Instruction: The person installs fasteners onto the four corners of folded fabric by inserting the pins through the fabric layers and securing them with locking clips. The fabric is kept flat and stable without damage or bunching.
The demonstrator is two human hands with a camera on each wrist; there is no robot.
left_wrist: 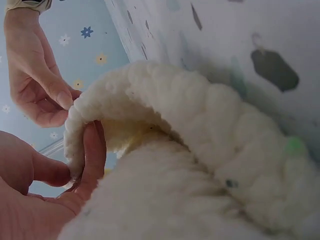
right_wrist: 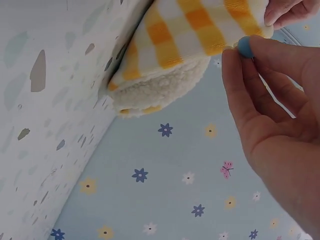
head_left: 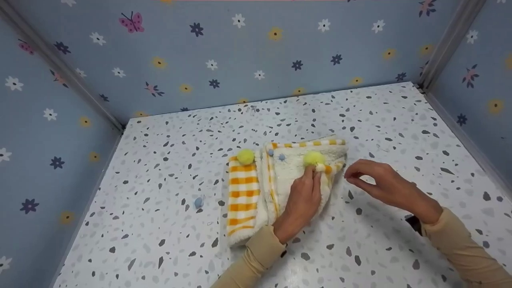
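Observation:
A fleecy cloth piece (head_left: 243, 200), yellow-and-white checked outside and fluffy white inside, lies folded open on the speckled tabletop. Two yellow pompoms (head_left: 245, 157) show along its upper part. My left hand (head_left: 301, 198) pinches a turned-up checked edge just below the right pompom (head_left: 314, 158); in the left wrist view its thumb and fingers grip the fluffy rim (left_wrist: 75, 135). My right hand (head_left: 386, 186) is just right of the cloth. Between its thumb and fingertips it pinches a small blue round piece (right_wrist: 244, 47), plain in the right wrist view. Its exact kind cannot be told.
Two small blue pieces (head_left: 282, 157) sit on the cloth's upper left inner part. Another blue piece (head_left: 199, 202) lies on the tabletop (head_left: 160, 180) to the left. Flower-patterned blue panels (head_left: 240, 48) enclose the back and both sides.

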